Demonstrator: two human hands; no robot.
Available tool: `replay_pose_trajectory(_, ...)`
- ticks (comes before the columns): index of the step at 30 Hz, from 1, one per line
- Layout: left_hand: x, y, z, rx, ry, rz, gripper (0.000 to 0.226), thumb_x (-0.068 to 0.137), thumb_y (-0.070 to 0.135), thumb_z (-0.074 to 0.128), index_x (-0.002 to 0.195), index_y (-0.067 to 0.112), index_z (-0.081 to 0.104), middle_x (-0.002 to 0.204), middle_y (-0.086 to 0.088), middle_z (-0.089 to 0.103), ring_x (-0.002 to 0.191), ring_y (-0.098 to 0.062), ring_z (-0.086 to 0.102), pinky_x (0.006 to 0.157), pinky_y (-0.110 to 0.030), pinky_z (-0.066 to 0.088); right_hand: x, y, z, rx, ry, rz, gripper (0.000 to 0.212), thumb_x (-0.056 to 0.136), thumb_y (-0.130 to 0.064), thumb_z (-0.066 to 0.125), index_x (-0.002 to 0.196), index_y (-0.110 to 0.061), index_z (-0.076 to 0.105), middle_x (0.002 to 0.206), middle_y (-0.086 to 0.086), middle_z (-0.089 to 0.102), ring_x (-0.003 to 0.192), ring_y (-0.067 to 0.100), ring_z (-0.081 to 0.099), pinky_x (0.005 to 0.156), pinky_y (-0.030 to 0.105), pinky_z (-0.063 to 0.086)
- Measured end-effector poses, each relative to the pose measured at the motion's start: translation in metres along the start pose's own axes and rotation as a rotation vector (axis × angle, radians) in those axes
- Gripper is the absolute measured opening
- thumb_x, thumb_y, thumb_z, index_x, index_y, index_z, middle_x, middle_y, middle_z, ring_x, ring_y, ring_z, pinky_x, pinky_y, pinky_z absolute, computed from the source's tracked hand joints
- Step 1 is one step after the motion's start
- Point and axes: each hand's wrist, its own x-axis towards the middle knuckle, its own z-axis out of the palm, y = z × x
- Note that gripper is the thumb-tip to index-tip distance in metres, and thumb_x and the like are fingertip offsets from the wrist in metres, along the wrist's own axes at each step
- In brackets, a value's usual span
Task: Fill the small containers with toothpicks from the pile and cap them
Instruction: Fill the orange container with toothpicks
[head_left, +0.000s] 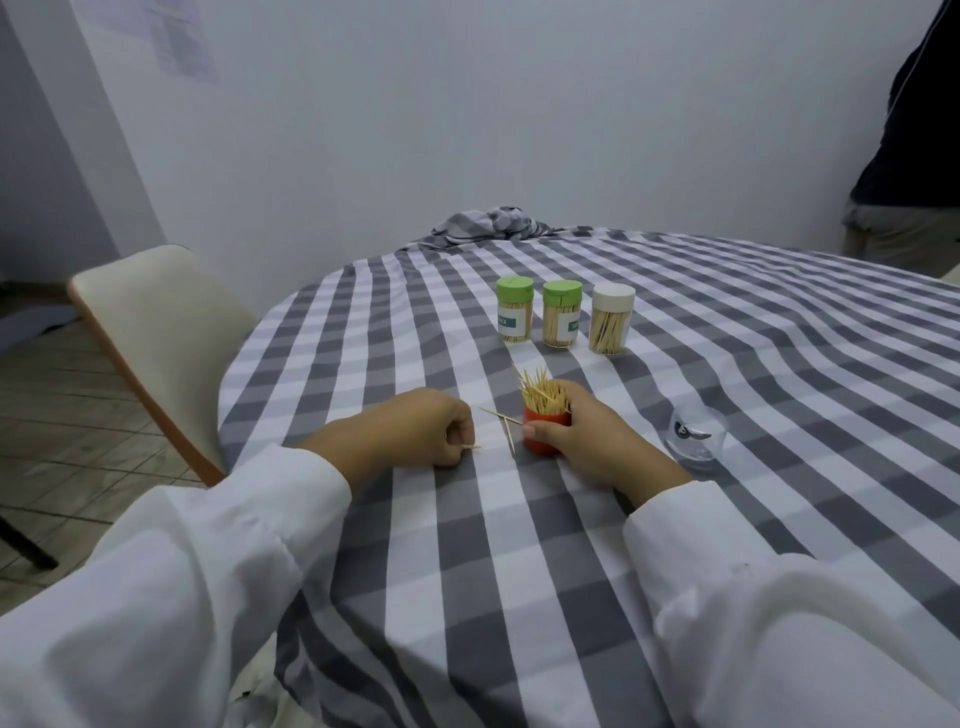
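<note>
A: Three jars already stand filled and capped at the back, two green-lidded jars (515, 316) (561, 320) and a white-lidded jar (611, 319); one is left. That orange container (543, 435) sits near the front of the worktop (675, 519), toothpicks (545, 397) bristling unevenly from its mouth.

B: And the hands?

A: The right hand (587, 441) is curled round the orange container, thumb across its front. The left hand (415, 428), just beside it on the cloth, pinches a single toothpick (470, 447) in curled fingers.

B: So how would you finish it well?

A: Feed that stick in along the others, point down, then gather the few strays (501, 421) lying between the hands. I'd tap the bundle level first; thin, stiff sticks that splay will likely foul a cap.

B: Which cap?

A: Probably the clear rounded plastic piece (695, 437) to the right, though I can't be sure. The jars are smooth, clear-walled cylinders; the checked cloth is soft and rumpled, so sticks may snag in its folds.
</note>
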Motion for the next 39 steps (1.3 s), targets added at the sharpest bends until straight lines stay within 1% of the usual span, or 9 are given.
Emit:
replay_pose_trajectory(4, 0.014, 0.005, 0.0, -0.103, 0.061, -0.014, 0.019, 0.089, 0.019, 0.062, 0.108, 0.02, 0.063, 0.088, 0.008, 0.059, 0.076, -0.008, 0.054, 0.064, -0.012, 0.042, 0.0, 0.001, -0.003, -0.004, 0.005, -0.004, 0.063, 0.09, -0.03, 0.06, 0.143, -0.023, 0.027, 0.139, 0.001, 0.043, 0.12, 0.018, 0.042, 0.098, 0.031, 0.036)
replay_pose_trajectory(6, 0.026, 0.011, 0.001, -0.252, 0.126, -0.047, 0.018, 0.091, 0.02, 0.062, 0.108, 0.016, 0.066, 0.091, 0.004, 0.062, 0.076, -0.009, 0.055, 0.063, -0.012, 0.042, 0.0, 0.002, -0.005, -0.003, 0.018, -0.005, 0.063, 0.09, -0.03, 0.06, 0.143, -0.023, 0.027, 0.14, 0.001, 0.042, 0.117, 0.016, 0.042, 0.096, 0.03, 0.035)
replay_pose_trajectory(8, 0.038, 0.017, 0.002, -0.291, 0.174, -0.041, 0.019, 0.091, 0.023, 0.061, 0.107, 0.015, 0.067, 0.096, 0.002, 0.064, 0.08, -0.008, 0.056, 0.067, -0.015, 0.044, 0.0, 0.002, -0.006, 0.0, 0.027, -0.006, 0.063, 0.09, -0.03, 0.06, 0.143, -0.023, 0.027, 0.139, 0.001, 0.042, 0.116, 0.015, 0.041, 0.094, 0.028, 0.035)
replay_pose_trajectory(11, 0.051, 0.023, 0.003, -0.181, 0.156, 0.025, 0.018, 0.091, 0.026, 0.061, 0.106, 0.021, 0.068, 0.11, 0.004, 0.063, 0.096, -0.011, 0.055, 0.081, -0.021, 0.044, 0.002, 0.004, -0.006, 0.004, 0.033, -0.003, 0.063, 0.089, -0.031, 0.061, 0.142, -0.025, 0.028, 0.139, 0.0, 0.043, 0.115, 0.015, 0.042, 0.093, 0.028, 0.035)
replay_pose_trajectory(15, 0.055, 0.022, -0.005, -0.004, 0.043, 0.092, 0.023, 0.092, 0.023, 0.059, 0.114, 0.02, 0.067, 0.11, 0.003, 0.065, 0.097, -0.012, 0.057, 0.088, -0.023, 0.046, 0.005, 0.004, -0.005, 0.01, 0.032, 0.012, 0.062, 0.089, -0.03, 0.061, 0.142, -0.025, 0.028, 0.138, 0.0, 0.043, 0.119, 0.017, 0.042, 0.096, 0.03, 0.036)
replay_pose_trajectory(20, 0.056, 0.02, -0.008, 0.25, 0.036, 0.169, 0.027, 0.095, 0.026, 0.055, 0.119, 0.023, 0.065, 0.108, 0.003, 0.066, 0.09, -0.011, 0.056, 0.089, -0.026, 0.049, 0.006, 0.003, -0.005, -0.002, 0.038, 0.008, 0.061, 0.089, -0.029, 0.062, 0.141, -0.025, 0.03, 0.137, 0.0, 0.045, 0.111, 0.012, 0.041, 0.091, 0.027, 0.035)
replay_pose_trajectory(24, 0.057, 0.023, -0.003, 0.416, 0.052, 0.189, 0.026, 0.094, 0.028, 0.055, 0.116, 0.02, 0.066, 0.102, -0.001, 0.065, 0.092, -0.018, 0.061, 0.088, -0.031, 0.054, 0.005, 0.002, -0.005, -0.003, 0.046, 0.024, 0.063, 0.089, -0.028, 0.062, 0.142, -0.025, 0.029, 0.139, 0.0, 0.044, 0.122, 0.018, 0.043, 0.097, 0.031, 0.035)
replay_pose_trajectory(32, 0.045, 0.022, -0.002, 0.355, 0.076, 0.256, 0.031, 0.096, 0.032, 0.05, 0.122, 0.021, 0.063, 0.114, 0.0, 0.062, 0.1, -0.016, 0.059, 0.089, -0.029, 0.052, 0.004, -0.001, -0.004, -0.041, 0.052, 0.036, 0.063, 0.089, -0.03, 0.061, 0.142, -0.025, 0.027, 0.14, 0.001, 0.043, 0.125, 0.021, 0.041, 0.1, 0.032, 0.034)
replay_pose_trajectory(39, 0.042, 0.033, -0.003, 0.326, 0.064, 0.321, 0.024, 0.094, 0.028, 0.054, 0.113, 0.017, 0.063, 0.11, -0.003, 0.061, 0.095, -0.017, 0.058, 0.086, -0.028, 0.051, 0.002, -0.001, -0.004, -0.037, 0.061, 0.03, 0.062, 0.09, -0.028, 0.06, 0.142, -0.024, 0.027, 0.139, 0.002, 0.043, 0.121, 0.02, 0.043, 0.095, 0.029, 0.035)
